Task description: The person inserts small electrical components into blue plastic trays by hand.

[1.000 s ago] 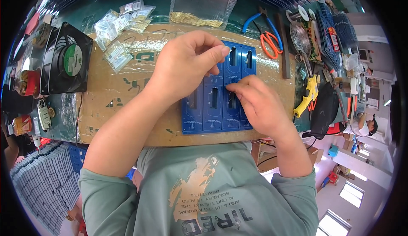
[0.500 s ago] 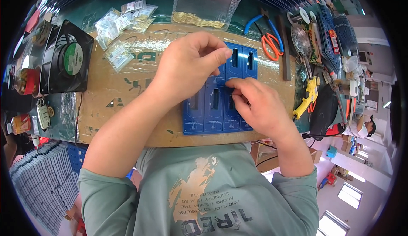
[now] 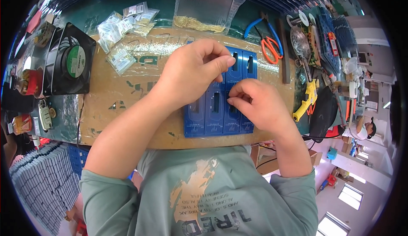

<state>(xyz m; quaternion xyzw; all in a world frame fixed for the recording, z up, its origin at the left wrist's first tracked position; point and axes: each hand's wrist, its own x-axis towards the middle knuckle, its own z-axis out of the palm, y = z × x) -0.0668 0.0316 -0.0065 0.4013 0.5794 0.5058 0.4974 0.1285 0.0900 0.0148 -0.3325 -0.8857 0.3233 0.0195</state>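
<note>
Deep blue circuit boards (image 3: pixel 214 108), marked with fine pale lines and dark slots, are showing between a left hand (image 3: pixel 193 72) and a right hand (image 3: pixel 257 104) on a tan cardboard sheet (image 3: pixel 123 104) bearing dark green print. A black fan (image 3: pixel 68 64) is wearing a green-and-white round label. Orange-handled scissors (image 3: pixel 272 49) and blue-handled pliers (image 3: pixel 257 23) are lying by a yellow tool (image 3: pixel 308 98). Clear bags (image 3: pixel 123 28) are holding white labels and yellowish parts. A grey-green shirt (image 3: pixel 204 193) is carrying an orange figure and dark lettering.
</note>
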